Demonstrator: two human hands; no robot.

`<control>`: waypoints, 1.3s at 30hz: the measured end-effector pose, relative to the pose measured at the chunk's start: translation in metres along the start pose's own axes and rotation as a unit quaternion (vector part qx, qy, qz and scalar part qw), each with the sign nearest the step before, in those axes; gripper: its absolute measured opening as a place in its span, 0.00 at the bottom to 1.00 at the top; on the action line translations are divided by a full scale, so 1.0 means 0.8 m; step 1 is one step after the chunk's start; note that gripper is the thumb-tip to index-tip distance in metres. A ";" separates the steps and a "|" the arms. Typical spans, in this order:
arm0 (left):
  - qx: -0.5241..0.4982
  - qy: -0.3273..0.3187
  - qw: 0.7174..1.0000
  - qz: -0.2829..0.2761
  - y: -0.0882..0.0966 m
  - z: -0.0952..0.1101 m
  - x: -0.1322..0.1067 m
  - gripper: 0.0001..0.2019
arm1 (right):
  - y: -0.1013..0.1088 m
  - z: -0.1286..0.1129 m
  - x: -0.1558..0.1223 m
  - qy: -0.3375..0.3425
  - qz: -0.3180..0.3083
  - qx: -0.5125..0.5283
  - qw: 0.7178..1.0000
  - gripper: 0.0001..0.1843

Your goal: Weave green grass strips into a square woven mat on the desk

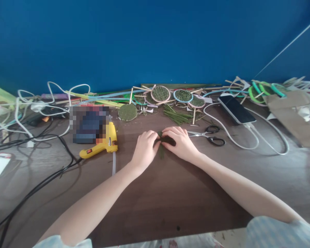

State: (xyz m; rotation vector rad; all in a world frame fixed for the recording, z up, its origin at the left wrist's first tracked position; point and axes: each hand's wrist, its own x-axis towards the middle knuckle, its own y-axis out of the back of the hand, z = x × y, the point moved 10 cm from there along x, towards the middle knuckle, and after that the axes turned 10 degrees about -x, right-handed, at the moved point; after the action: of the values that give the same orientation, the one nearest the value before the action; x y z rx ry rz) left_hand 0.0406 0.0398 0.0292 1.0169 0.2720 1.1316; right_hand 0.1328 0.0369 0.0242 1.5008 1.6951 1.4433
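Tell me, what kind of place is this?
Probably a craft workspace, though I can't tell whether it's at home or in a workshop. A yellow plastic glue gun, silver metal scissors with black handles and a round, green, pink-rimmed fan-like piece suggest it.

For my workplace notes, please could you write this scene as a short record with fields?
Left hand: left hand pinches a green bundle
Right hand: right hand pinches the same bundle
Surface: brown table
Left side: yellow glue gun
Right side: scissors, handles apart; farther out, phone with white cable plugged in
Beyond hands: loose green strips; round fans
Backdrop: blue wall
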 end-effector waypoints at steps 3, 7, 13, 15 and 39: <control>0.002 -0.004 1.000 -0.004 -0.002 0.000 0.000 0.01 | 0.007 0.008 0.001 -0.012 0.011 0.060 0.998 0.06; -0.022 0.000 1.000 0.002 -0.004 -0.005 0.000 0.02 | 0.034 0.057 0.021 -0.079 0.059 0.082 0.992 0.06; -0.050 0.027 0.998 0.002 -0.003 -0.011 0.000 0.02 | 0.034 0.139 0.073 -0.185 -0.020 -0.018 0.982 0.10; -0.059 0.029 0.998 0.002 -0.002 -0.011 0.000 0.02 | 0.024 0.148 0.081 -0.195 -0.056 -0.040 0.978 0.11; -0.113 0.055 0.992 0.005 0.000 -0.019 0.000 0.08 | 0.049 0.159 0.077 -0.208 -0.123 0.057 0.969 0.16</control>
State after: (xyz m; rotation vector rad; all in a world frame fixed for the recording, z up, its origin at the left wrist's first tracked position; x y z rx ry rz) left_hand 0.0310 0.0480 0.0211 0.7585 0.2207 1.1990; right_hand 0.2388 0.1381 0.0324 1.4652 1.6481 0.8458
